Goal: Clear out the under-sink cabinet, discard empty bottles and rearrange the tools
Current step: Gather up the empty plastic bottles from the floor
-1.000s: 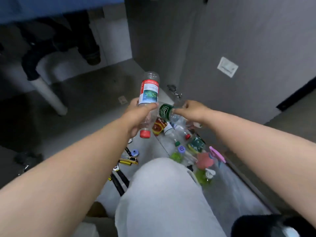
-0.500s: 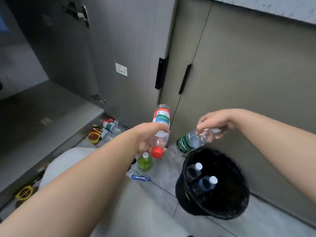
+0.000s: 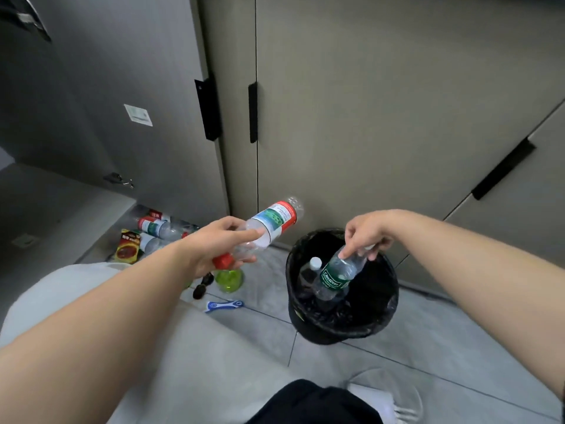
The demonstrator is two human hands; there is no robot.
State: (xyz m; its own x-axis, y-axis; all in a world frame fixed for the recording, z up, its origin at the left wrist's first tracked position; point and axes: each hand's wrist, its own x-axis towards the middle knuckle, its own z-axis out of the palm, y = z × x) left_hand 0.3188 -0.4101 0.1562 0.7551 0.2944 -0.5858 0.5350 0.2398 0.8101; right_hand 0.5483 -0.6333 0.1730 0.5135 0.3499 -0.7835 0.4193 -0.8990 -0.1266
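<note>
Two bottles held: right hand [image 3: 368, 232] lowers green-label bottle [image 3: 339, 270] over bin [image 3: 388, 304].

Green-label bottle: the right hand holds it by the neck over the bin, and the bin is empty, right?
No, the bin is not empty: the head view shows a white-capped bottle inside it. The rest stands: the right hand holds the green-label bottle by the neck over the bin.
</note>
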